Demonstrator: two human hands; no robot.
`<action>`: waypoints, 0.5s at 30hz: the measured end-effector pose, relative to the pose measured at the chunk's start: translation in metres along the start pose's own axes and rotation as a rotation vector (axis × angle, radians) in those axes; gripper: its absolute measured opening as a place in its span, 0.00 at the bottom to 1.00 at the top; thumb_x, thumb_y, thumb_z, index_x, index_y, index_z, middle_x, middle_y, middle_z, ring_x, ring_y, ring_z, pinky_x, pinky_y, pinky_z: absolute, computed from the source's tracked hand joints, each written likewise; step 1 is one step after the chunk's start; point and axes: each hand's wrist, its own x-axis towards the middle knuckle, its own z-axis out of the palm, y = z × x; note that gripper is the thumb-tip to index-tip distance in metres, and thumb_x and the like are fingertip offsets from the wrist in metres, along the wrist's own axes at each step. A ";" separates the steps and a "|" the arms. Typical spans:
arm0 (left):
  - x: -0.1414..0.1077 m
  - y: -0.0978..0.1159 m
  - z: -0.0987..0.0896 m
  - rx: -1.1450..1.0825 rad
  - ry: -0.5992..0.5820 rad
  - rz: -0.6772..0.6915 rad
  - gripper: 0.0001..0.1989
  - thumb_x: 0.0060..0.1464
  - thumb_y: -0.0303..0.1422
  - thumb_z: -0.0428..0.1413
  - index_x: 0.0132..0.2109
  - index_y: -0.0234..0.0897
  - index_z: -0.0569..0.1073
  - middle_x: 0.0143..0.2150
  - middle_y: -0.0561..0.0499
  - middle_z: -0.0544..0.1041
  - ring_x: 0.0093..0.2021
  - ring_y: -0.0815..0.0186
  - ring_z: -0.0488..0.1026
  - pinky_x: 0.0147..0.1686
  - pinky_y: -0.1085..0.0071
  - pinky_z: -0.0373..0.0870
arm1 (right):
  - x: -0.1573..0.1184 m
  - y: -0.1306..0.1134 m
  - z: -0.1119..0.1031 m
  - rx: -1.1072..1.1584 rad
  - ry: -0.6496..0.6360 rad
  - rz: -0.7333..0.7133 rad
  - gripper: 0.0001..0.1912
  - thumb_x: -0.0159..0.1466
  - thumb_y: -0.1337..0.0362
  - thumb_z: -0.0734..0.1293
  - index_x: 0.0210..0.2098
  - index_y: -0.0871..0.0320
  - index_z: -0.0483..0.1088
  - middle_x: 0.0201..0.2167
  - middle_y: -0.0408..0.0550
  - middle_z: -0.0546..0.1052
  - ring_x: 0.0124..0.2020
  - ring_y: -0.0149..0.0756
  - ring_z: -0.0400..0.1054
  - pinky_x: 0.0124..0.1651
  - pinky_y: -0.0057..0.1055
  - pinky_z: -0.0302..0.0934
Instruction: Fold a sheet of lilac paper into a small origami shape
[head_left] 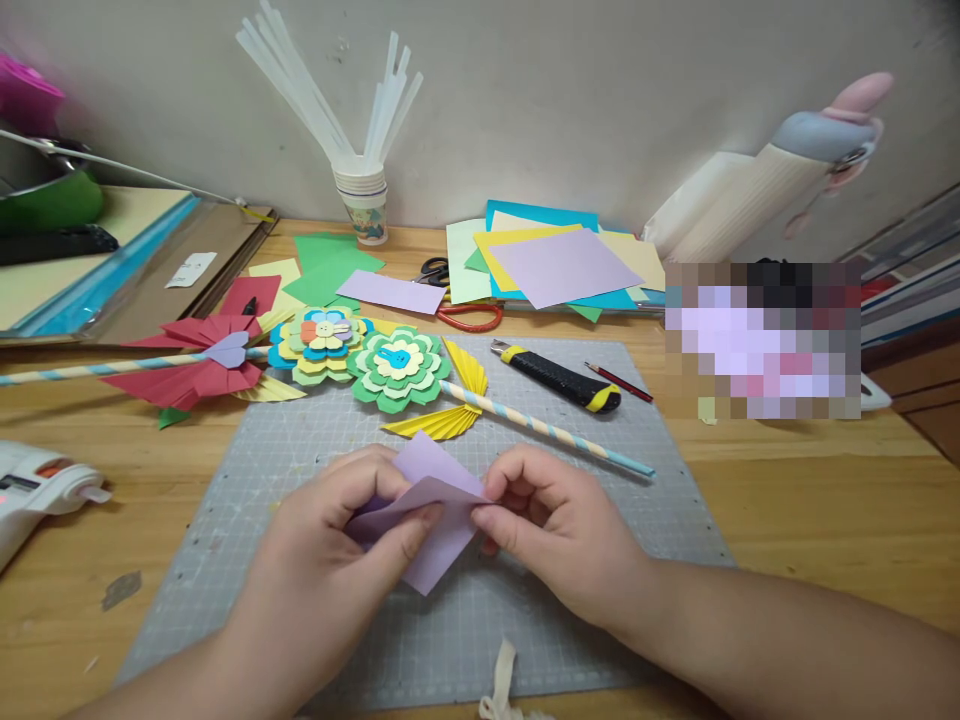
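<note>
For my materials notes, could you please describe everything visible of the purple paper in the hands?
The purple paper is a pale, plain, thin-looking sheet, folded or bent into layers, with a raised edge crossing its middle. One corner points away from the person, another toward them. Above the gray mat, the left hand pinches its left side, partly hiding it, and the right hand pinches its right tip.

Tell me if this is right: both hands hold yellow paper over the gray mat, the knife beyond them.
Not quite: the paper in the left hand and right hand is purple, not yellow, as the head view shows. The gray mat and knife are as you said.
</note>
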 end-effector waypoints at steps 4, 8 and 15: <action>-0.002 -0.002 0.000 -0.043 0.010 0.128 0.08 0.51 0.30 0.56 0.26 0.42 0.73 0.25 0.56 0.74 0.26 0.68 0.71 0.26 0.74 0.65 | -0.003 0.000 0.000 -0.004 -0.002 -0.059 0.03 0.60 0.66 0.68 0.33 0.54 0.68 0.28 0.40 0.72 0.29 0.29 0.68 0.33 0.27 0.64; -0.003 -0.008 0.000 -0.026 0.021 0.257 0.06 0.49 0.26 0.59 0.30 0.44 0.75 0.32 0.55 0.76 0.31 0.68 0.74 0.29 0.74 0.68 | -0.006 0.002 -0.002 -0.117 0.073 -0.223 0.07 0.61 0.72 0.65 0.34 0.52 0.69 0.31 0.40 0.75 0.32 0.28 0.70 0.35 0.25 0.65; -0.004 -0.011 0.004 0.087 -0.029 0.425 0.14 0.54 0.24 0.56 0.43 0.49 0.77 0.45 0.53 0.74 0.44 0.68 0.74 0.39 0.74 0.73 | -0.011 0.006 0.001 -0.122 0.071 -0.325 0.12 0.62 0.73 0.67 0.39 0.48 0.64 0.33 0.37 0.76 0.34 0.27 0.73 0.38 0.24 0.68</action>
